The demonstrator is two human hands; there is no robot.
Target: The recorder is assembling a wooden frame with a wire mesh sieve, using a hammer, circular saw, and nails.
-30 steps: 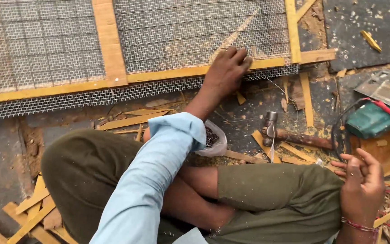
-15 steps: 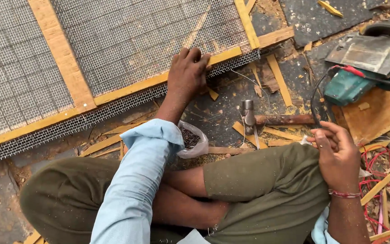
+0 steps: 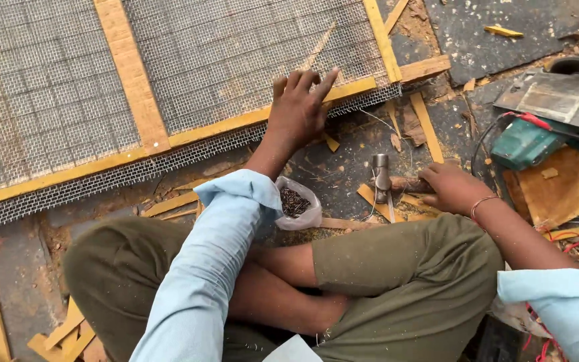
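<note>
Our right hand (image 3: 452, 189), empty and raised a moment ago, has now dropped to close around what looks like the hammer (image 3: 397, 182) handle at three o'clock, while our left hand (image 3: 297, 110), fingers spread, presses the mesh frame (image 3: 135, 100) at twelve o'clock.
</note>
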